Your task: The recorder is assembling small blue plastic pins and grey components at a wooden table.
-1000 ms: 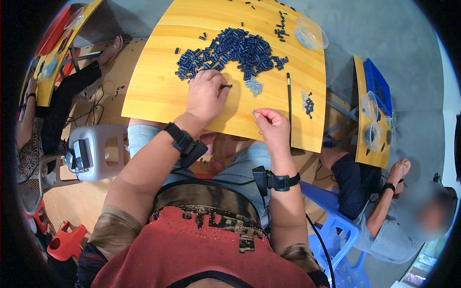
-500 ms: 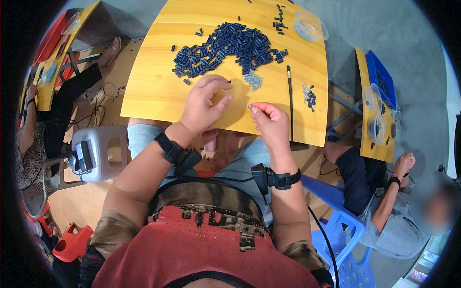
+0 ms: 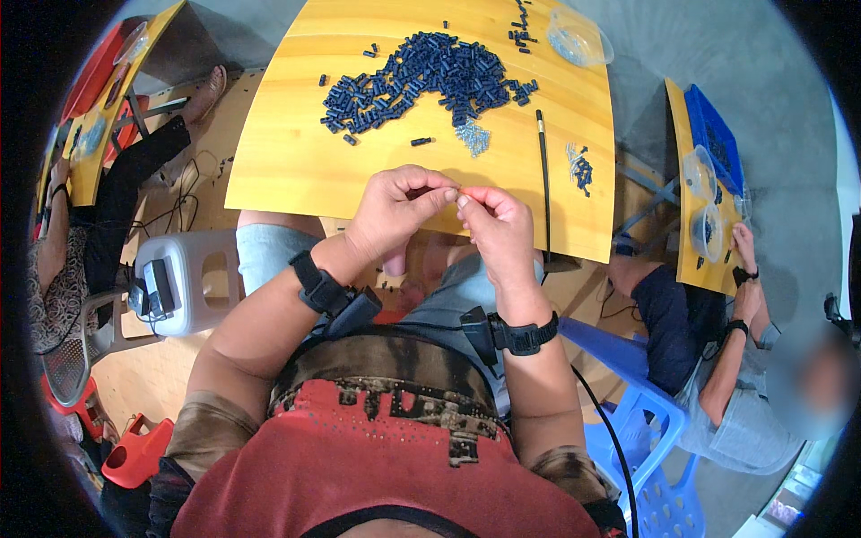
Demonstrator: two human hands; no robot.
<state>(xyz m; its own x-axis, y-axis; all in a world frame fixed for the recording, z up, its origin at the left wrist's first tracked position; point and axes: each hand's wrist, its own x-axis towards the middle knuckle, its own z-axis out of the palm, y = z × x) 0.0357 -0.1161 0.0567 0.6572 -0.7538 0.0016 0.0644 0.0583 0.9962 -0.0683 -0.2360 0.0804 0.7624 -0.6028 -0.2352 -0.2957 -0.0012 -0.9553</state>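
My left hand [image 3: 399,204] and my right hand [image 3: 499,226] meet fingertip to fingertip just over the near part of the yellow table [image 3: 287,179]. Both are closed in a pinch, thumb against forefinger. Whatever sits between the tips is too small and covered to make out. Beyond them lies one short dark cylindrical piece [image 3: 421,141], on its own. Farther back spreads a large heap of similar dark pieces [image 3: 439,76], with a small pile of silvery screw-like parts [image 3: 473,138] at its near edge.
Right of my hands lies a thin black rod [image 3: 543,179], beside a small mixed pile of silvery and dark parts [image 3: 581,170]. A clear plastic tub [image 3: 578,40] stands at the far right corner. Other people sit at tables on both sides; a blue stool [image 3: 641,430] is at my right.
My left hand has drawn back and right, uncovering the single dark piece on the table. The fingertips of both hands, apart before, now touch. A silvery bit seen in my right fingers is hidden.
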